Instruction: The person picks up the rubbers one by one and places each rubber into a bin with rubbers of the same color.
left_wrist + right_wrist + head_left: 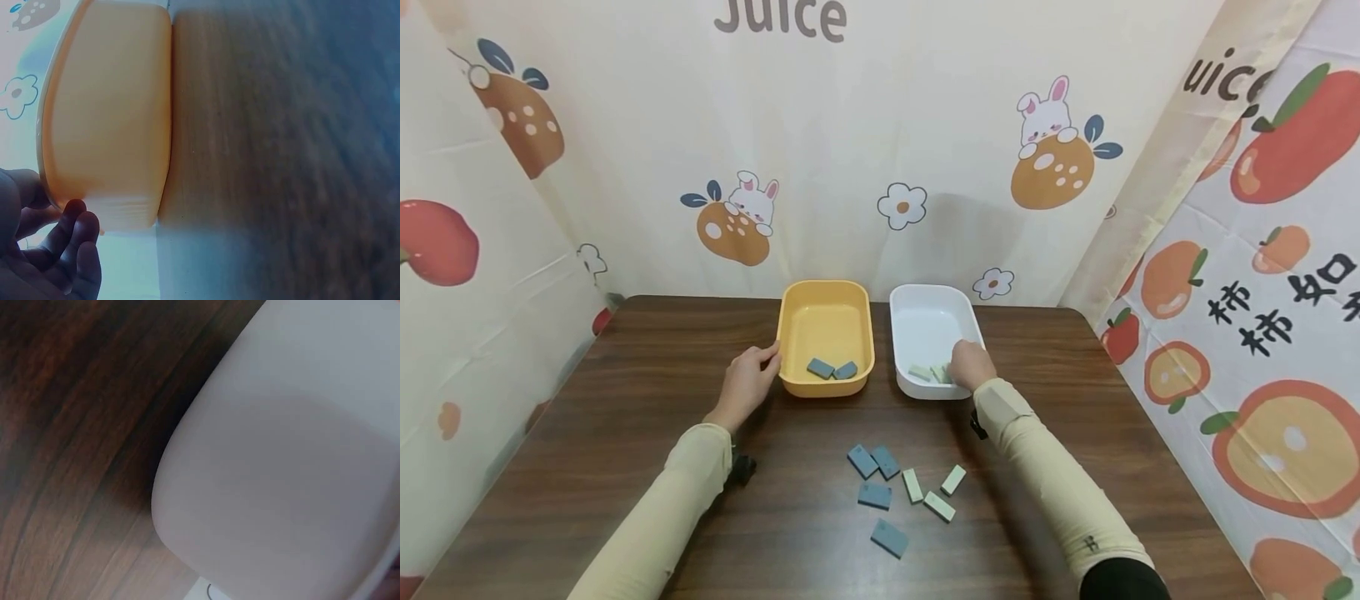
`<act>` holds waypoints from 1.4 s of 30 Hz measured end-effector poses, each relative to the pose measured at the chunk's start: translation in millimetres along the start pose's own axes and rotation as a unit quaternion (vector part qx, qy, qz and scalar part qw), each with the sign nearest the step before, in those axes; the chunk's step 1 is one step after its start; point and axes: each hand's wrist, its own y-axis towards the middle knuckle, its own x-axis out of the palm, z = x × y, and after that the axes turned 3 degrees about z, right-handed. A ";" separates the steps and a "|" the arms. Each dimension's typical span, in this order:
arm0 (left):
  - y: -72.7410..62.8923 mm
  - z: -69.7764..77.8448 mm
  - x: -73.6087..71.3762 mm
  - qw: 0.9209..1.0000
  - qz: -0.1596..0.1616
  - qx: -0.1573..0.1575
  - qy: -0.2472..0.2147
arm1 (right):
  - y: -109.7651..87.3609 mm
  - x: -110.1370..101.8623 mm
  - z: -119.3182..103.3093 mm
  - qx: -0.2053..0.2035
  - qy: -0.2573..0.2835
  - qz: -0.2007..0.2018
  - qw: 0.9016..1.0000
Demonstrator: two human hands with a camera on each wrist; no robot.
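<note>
At the left side of the yellow bin (786,367), my left hand (748,382) pinches the rim. The left wrist view shows those fingers (75,234) around its edge. Two grey-blue blocks (821,368) lie inside that bin. My right hand (972,364) reaches over the right wall of the white bin (904,310), with its fingers down beside pale green blocks (920,372). Its fingertips are hidden, so I cannot tell whether they hold a block. Only the outer wall of the white bin (269,475) shows from the right wrist.
Several grey-blue blocks (875,496) and three pale green blocks (939,506) are scattered on the brown wooden table (790,517) in front of the bins. A printed curtain (850,108) hangs right behind the table's back edge, with more printed cloth at both sides.
</note>
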 end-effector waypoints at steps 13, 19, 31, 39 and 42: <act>1.4 -1.2 0.1 1.000 0.008 0.016 0.008 | 2.2 5.0 -1.3 -0.009 0.011 -0.024 1.000; 1.8 -1.2 0.9 1.000 0.003 0.016 0.009 | 1.1 10.1 1.0 -0.023 0.030 -0.019 0.999; 2.1 -1.6 1.4 1.000 0.001 0.009 0.016 | 3.1 13.7 1.6 -0.041 0.027 -0.018 0.999; 2.2 -1.6 2.2 1.000 -0.001 0.000 0.011 | 3.1 12.4 -1.9 0.015 0.022 -0.013 1.000; 2.8 -2.3 1.9 1.000 0.001 0.000 0.011 | 3.8 11.8 -3.1 0.019 0.022 -0.010 1.000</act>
